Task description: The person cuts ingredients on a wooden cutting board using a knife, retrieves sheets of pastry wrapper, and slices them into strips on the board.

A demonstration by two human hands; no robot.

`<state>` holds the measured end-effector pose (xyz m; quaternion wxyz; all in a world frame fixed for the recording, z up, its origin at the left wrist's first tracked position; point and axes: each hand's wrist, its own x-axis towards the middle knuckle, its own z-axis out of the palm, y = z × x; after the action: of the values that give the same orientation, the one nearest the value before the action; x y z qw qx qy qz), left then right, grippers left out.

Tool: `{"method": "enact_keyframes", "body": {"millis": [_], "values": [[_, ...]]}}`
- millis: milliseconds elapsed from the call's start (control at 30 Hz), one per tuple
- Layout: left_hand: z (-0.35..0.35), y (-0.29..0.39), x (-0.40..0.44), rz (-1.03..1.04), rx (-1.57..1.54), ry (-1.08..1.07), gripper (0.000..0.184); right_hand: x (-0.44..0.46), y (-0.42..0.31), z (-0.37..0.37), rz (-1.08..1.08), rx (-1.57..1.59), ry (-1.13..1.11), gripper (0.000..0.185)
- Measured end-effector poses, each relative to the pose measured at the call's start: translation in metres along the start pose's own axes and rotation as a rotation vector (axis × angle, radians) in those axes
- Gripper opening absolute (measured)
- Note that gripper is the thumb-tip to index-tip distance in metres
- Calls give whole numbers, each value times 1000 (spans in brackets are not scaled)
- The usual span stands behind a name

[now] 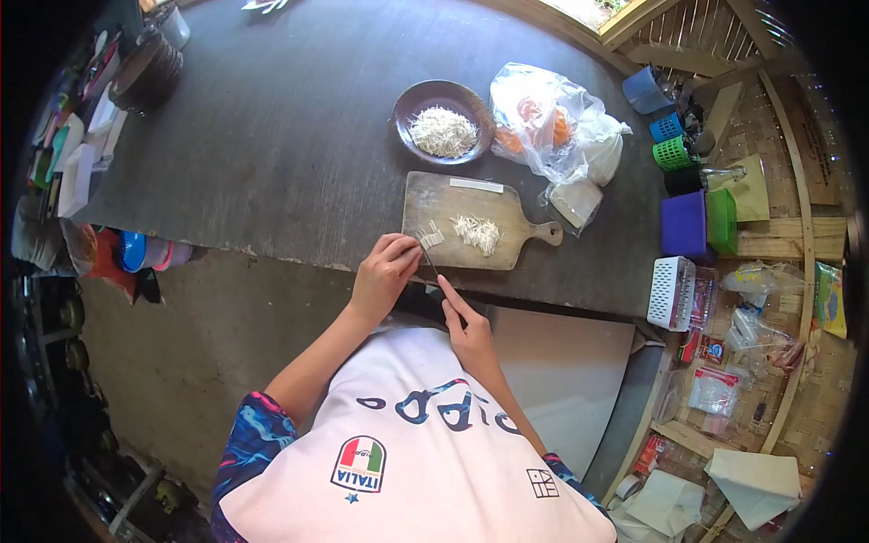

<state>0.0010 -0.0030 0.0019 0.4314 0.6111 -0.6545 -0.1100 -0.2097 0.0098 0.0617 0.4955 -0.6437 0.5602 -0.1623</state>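
My right hand (468, 328) is closed around the handle of a small knife (430, 257), its forefinger stretched along it. The blade points up and left over the near edge of a wooden cutting board (434, 195). My left hand (389, 271) is closed, with bent fingertips by the blade at the board's near left corner. Whatever lies under those fingertips is hidden. Just beyond the blade are a few cut white strips (433, 237). A small heap of thin white strips (477, 234) lies mid-board, and a flat white slice (476, 185) lies along the far edge.
Behind the board stands a brown bowl (405, 107) of white shreds. A clear plastic bag (543, 90) with orange contents sits beside it, and a wrapped pale block (576, 201) lies near the board's handle. Baskets and a purple container (683, 224) line the right wall. Stacked bowls (147, 74) stand far left.
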Motion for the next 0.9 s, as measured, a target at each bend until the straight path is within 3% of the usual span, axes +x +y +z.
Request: {"method": "enact_keyframes", "body": {"millis": [67,167,367,567,900], "values": [[1,1,-1,-4,0,3,19,-3,-1,1,50,-8,-14,44],[2,1,-1,-11,-12,20,18,11,13,9,-99,-9,38,44],[2,0,-1,-7,-7,21,17,0,-2,-2,29,-14,-5,44],[4,-5,-4,-6,20,76,20,2,8,-1,-21,-24,6,44],[-8,-7,12,28,60,-42,18,7,-31,-25,99,-161,-52,43]]}}
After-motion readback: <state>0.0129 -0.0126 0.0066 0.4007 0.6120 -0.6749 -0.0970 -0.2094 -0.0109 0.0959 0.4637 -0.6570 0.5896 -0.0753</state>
